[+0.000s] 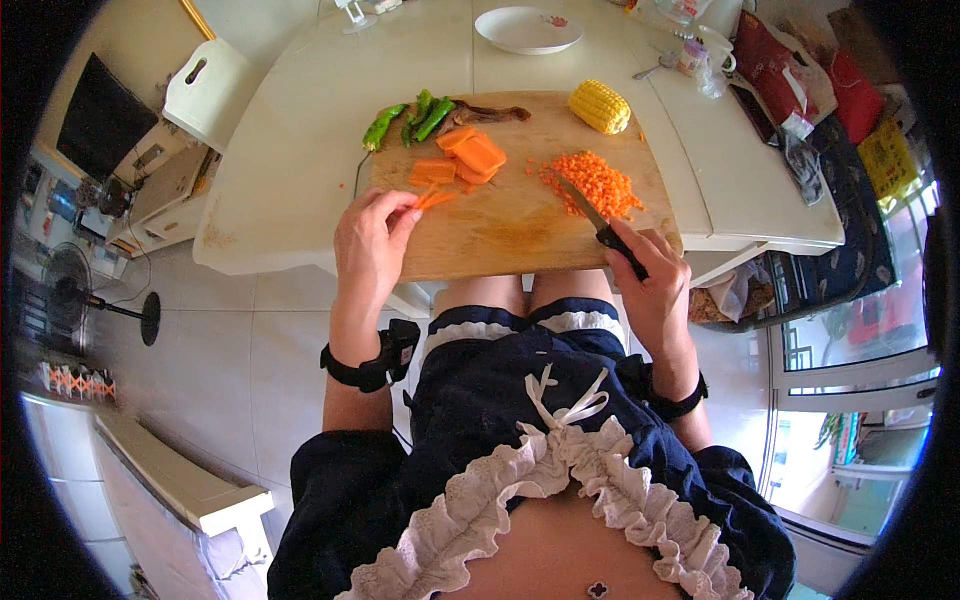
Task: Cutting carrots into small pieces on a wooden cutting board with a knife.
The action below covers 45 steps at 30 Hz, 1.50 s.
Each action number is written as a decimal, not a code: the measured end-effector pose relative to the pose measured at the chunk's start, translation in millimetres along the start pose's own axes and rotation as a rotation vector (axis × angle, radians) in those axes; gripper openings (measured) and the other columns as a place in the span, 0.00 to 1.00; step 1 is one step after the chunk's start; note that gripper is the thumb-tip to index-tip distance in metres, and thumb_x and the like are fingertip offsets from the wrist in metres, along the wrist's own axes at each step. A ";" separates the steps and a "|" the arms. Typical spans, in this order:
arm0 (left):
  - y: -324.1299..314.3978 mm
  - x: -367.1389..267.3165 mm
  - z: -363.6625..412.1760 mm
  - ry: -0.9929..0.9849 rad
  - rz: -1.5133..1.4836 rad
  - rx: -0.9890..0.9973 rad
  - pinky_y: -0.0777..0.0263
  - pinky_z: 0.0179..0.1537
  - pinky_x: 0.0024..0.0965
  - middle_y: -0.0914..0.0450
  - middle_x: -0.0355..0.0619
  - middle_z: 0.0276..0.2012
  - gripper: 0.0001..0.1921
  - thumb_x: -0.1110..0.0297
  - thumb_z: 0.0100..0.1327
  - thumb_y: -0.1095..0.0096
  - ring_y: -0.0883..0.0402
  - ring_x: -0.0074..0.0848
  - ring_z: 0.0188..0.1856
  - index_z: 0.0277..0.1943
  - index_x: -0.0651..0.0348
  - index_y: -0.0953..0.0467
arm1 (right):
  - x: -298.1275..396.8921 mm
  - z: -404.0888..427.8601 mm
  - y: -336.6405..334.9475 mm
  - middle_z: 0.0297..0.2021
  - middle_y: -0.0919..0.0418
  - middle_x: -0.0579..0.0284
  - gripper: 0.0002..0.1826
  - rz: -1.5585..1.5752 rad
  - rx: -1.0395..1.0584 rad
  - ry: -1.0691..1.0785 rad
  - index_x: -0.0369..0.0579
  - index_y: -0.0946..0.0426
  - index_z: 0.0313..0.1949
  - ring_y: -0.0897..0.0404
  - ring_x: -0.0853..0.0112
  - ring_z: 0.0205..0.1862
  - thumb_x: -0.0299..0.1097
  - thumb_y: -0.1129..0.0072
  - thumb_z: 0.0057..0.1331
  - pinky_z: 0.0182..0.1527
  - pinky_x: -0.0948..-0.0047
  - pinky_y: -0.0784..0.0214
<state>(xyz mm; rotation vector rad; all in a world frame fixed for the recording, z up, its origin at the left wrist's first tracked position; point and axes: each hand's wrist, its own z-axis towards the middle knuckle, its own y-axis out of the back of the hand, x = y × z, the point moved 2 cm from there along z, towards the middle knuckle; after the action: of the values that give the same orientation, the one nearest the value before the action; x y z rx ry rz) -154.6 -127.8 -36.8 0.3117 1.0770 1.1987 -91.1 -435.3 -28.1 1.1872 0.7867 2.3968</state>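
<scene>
My left hand pinches a few thin carrot strips between thumb and fingertips, over the left side of a wooden cutting board. In my right hand is a kitchen knife with a black handle, its blade slanting up and left over a heap of diced carrot. Carrot slices lie stacked near the board's middle. Behind them are green peppers and a dark brown, elongated piece of food. A length of corn cob rests at the back right corner.
The board sits at the near edge of a cream table. A white plate stands at the back. Toward the right are a spoon, a white mug and red bags. A white chair is at the left.
</scene>
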 end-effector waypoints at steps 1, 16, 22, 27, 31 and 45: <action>1.9 -0.7 0.1 0.008 -0.040 -0.018 0.25 0.36 0.31 0.19 0.45 0.33 0.05 0.73 0.62 0.30 0.18 0.30 0.32 0.39 0.63 0.18 | -0.9 -0.4 -0.6 0.37 0.16 0.50 0.17 -0.001 0.003 0.000 0.44 0.17 0.51 0.15 0.58 0.37 0.25 0.33 0.61 0.41 0.65 0.23; -64.5 -80.8 -8.9 -0.284 -0.096 0.017 0.32 0.45 0.41 0.23 0.42 0.32 0.05 0.72 0.54 0.28 0.21 0.38 0.39 0.34 0.56 0.18 | 3.5 -8.5 4.6 0.41 0.17 0.52 0.19 -0.023 0.042 0.103 0.47 0.18 0.53 0.15 0.55 0.38 0.25 0.36 0.62 0.39 0.62 0.22; -68.4 -77.5 -11.6 -0.242 -0.179 -0.002 0.32 0.45 0.40 0.24 0.41 0.32 0.03 0.72 0.54 0.29 0.21 0.37 0.39 0.32 0.55 0.16 | 6.7 -8.5 3.9 0.42 0.17 0.54 0.18 -0.071 0.063 0.090 0.47 0.17 0.52 0.15 0.56 0.37 0.26 0.37 0.62 0.39 0.63 0.21; -65.7 -79.0 -11.4 -0.278 -0.155 -0.024 0.32 0.45 0.40 0.25 0.40 0.32 0.03 0.72 0.54 0.28 0.22 0.36 0.40 0.32 0.55 0.16 | 10.0 -8.1 4.6 0.41 0.17 0.55 0.17 -0.084 0.055 0.112 0.47 0.17 0.51 0.15 0.57 0.36 0.26 0.37 0.61 0.38 0.64 0.21; -62.3 -82.6 -10.2 -0.334 -0.140 -0.079 0.28 0.37 0.39 0.22 0.42 0.31 0.05 0.75 0.53 0.27 0.19 0.37 0.34 0.33 0.58 0.16 | 11.5 -7.4 6.7 0.40 0.16 0.55 0.16 -0.108 0.081 0.123 0.47 0.17 0.50 0.14 0.57 0.37 0.26 0.37 0.62 0.38 0.64 0.21; -63.8 -80.8 -14.7 -0.278 -0.120 -0.051 0.31 0.45 0.40 0.24 0.40 0.33 0.04 0.72 0.54 0.28 0.22 0.36 0.40 0.34 0.55 0.16 | 14.9 -3.0 1.9 0.39 0.17 0.55 0.14 -0.187 0.126 0.129 0.46 0.17 0.49 0.15 0.57 0.35 0.27 0.37 0.63 0.37 0.62 0.21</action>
<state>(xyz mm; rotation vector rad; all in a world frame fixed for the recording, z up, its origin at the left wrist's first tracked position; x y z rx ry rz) -125.8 -227.1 -48.1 0.3580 0.8113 1.0388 -102.4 -429.9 -19.3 0.9641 1.0538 2.3155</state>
